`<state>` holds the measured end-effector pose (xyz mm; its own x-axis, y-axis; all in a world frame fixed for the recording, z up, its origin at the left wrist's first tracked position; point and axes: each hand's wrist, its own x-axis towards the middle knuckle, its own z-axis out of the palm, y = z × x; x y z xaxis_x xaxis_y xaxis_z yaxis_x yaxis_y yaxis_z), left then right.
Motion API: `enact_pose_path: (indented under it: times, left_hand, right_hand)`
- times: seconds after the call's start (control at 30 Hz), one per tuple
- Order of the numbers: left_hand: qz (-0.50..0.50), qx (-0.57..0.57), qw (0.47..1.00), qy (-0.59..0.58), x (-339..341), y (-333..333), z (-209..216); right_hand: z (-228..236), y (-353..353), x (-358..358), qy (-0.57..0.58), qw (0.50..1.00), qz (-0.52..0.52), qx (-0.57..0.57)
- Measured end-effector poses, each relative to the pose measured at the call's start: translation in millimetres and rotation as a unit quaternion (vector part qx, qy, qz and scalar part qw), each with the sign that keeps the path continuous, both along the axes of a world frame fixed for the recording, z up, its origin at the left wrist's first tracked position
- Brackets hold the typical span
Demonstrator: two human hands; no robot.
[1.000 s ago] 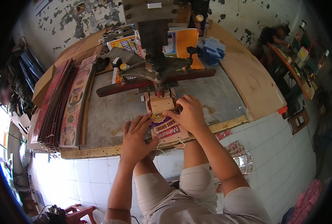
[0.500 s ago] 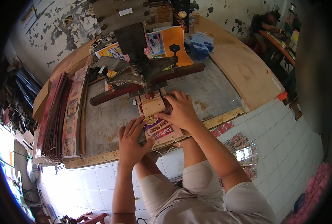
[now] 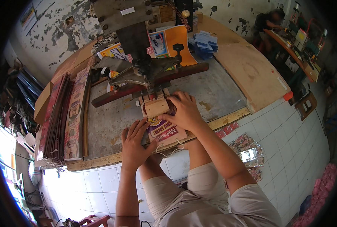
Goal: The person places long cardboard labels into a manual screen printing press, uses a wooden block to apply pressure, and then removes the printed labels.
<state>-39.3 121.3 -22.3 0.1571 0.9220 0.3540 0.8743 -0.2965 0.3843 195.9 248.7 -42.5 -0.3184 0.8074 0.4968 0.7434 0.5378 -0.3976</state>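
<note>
A wooden block [image 3: 156,108] with small holes sits under the metal head of a press [image 3: 150,81]. Beneath and in front of it lies a flat printed card [image 3: 167,130], pink, purple and cream, with white cords [image 3: 171,150] at its near edge. My left hand [image 3: 135,142] rests against the card's left side, fingers spread and thumb near the lower edge. On the other side, my right hand [image 3: 186,113] lies with fingers stretched out, its thumb on the card below the block and its fingertips beside the block. Part of the card is hidden by the block and my fingers.
Long folded printed sheets [image 3: 74,117] stand stacked at the left of the worktable [image 3: 111,130]. Behind the press lie an orange sheet [image 3: 178,39] and a pile of blue packets [image 3: 205,43]. Clear packets [image 3: 250,153] lie on the tiled floor. A person [image 3: 269,28] works at a far bench.
The large dark blurred shape at the right has gone from view, uncovering more of the far bench. The view has shifted slightly; both hands stay in place at the card.
</note>
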Motion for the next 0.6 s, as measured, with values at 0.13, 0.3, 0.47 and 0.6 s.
enact_pose_path:
  times: [0.13,0.3,0.47,0.6]
  left_hand:
    - [0.004,-0.004,1.0,0.0,0.2,-1.1,1.6]
    - [0.005,-0.005,1.0,-0.001,1.7,-1.1,2.7]
    - [0.005,-0.006,1.0,-0.006,0.8,-1.8,3.4]
    - [0.004,-0.005,1.0,-0.004,1.6,-0.9,3.2]
  right_hand:
    - [0.0,-0.2,-0.1,0.002,1.0,0.0,0.005]
    - [-2.7,2.4,0.7,0.016,1.0,0.017,0.015]
    - [0.2,1.7,-0.3,0.028,0.999,0.018,-0.004]
    - [-3.9,3.6,-0.1,0.011,1.0,0.008,0.013]
